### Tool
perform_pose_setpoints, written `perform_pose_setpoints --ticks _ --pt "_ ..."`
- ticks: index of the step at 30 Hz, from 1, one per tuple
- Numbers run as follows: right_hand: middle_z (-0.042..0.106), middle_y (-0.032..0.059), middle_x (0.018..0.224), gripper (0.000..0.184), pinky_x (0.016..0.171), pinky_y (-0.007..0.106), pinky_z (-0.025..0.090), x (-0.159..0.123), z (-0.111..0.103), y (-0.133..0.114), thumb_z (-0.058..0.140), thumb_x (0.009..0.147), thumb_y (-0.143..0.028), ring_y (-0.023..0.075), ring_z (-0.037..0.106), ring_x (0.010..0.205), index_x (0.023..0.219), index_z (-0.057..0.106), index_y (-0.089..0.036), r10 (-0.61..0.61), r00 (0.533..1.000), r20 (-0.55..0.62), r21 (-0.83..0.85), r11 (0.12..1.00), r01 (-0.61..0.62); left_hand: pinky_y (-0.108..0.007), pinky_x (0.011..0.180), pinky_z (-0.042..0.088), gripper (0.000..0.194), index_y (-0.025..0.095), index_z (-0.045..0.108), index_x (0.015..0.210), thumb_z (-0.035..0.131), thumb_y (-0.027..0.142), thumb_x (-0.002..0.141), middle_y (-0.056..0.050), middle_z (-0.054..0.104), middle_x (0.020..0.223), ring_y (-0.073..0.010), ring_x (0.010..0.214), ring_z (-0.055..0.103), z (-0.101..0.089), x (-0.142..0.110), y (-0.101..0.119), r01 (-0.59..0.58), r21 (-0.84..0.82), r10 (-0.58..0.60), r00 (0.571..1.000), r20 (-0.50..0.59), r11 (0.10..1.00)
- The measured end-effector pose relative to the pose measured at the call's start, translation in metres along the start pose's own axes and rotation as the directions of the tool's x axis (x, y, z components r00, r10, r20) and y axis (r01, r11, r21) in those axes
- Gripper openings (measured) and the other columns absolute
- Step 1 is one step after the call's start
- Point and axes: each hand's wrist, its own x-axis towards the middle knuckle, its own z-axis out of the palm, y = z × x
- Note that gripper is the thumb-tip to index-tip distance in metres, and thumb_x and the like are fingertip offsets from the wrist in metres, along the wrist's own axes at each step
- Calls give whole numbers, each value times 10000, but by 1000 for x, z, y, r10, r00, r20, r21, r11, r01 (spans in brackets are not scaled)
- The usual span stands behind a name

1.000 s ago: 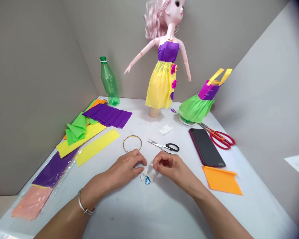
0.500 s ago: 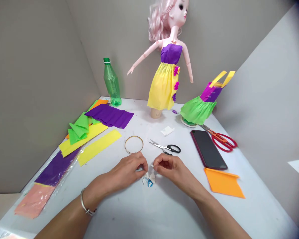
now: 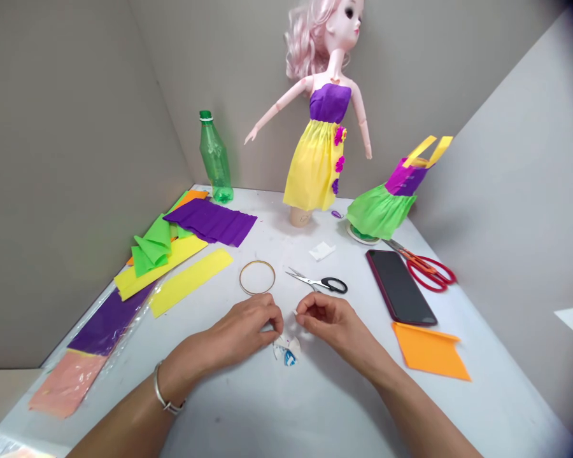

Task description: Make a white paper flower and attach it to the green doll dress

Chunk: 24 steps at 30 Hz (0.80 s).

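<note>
My left hand (image 3: 251,323) is closed, thumb and fingertips pinched; what sits between them, if anything, is too small to make out. Just below its fingertips lies a small crumpled white piece with blue print (image 3: 290,357). My right hand (image 3: 328,318) pinches a tiny white scrap (image 3: 295,312), whose tip shows at the fingers. A gap separates the two hands. Beyond the left hand lies a gold bangle (image 3: 240,280). Small black-handled scissors (image 3: 318,282) rest beyond the right hand, partly hidden by it.
A doll (image 3: 318,162) in a purple and yellow dress stands at the back, between a green bottle (image 3: 214,159) and a small green-skirted dress (image 3: 384,207). Crepe paper strips (image 3: 210,219) lie left. A phone (image 3: 401,286), red scissors (image 3: 427,270) and orange paper (image 3: 432,353) lie right.
The white-and-blue piece sits slightly lower, farther from my fingertips. Both hands keep nearly the same pinched pose. The whole view has shifted very slightly.
</note>
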Motion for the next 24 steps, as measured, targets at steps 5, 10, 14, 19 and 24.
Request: perform_pose_setpoints --ticks 5,10,14,19,24 --pt "593 -11 805 186 681 267 399 -1 1 -1 622 819 -228 133 517 733 1003 609 -200 -23 999 -29 25 999 24 -249 760 427 118 234 608 867 520 160 840 16 571 910 -145 853 554 -6 1 3 29 -71 -30 999 -14 997" --pt "622 -4 877 435 685 284 412 -5 4 -6 580 830 -212 137 511 721 1260 528 -245 -10 998 -55 -94 996 4 -284 797 433 163 247 616 953 519 172 845 -3 563 953 -172 896 549 -8 -1 -3 19 -25 -19 1000 -19 1000" --pt "619 -20 829 502 665 276 425 -7 7 -2 556 833 -186 130 499 669 1323 475 -259 -6 1000 -14 -190 982 3 -286 819 433 183 249 629 939 548 133 822 -6 558 961 -179 930 550 -3 -1 -4 -36 13 35 999 22 999" --pt "632 -33 825 610 663 267 435 -7 10 6 531 819 -122 124 510 657 1391 393 -281 -13 1000 23 -315 949 20 -266 802 428 142 240 638 886 548 141 841 0 566 918 -167 911 549 -2 0 0 -35 17 35 999 20 999" --pt "650 -25 869 670 700 271 447 -10 10 5 521 817 -100 126 532 689 1434 337 -286 -16 998 56 -394 918 37 -272 794 432 119 241 628 894 534 179 853 2 561 927 -161 880 557 -7 -2 -1 -12 -2 12 998 62 1000"
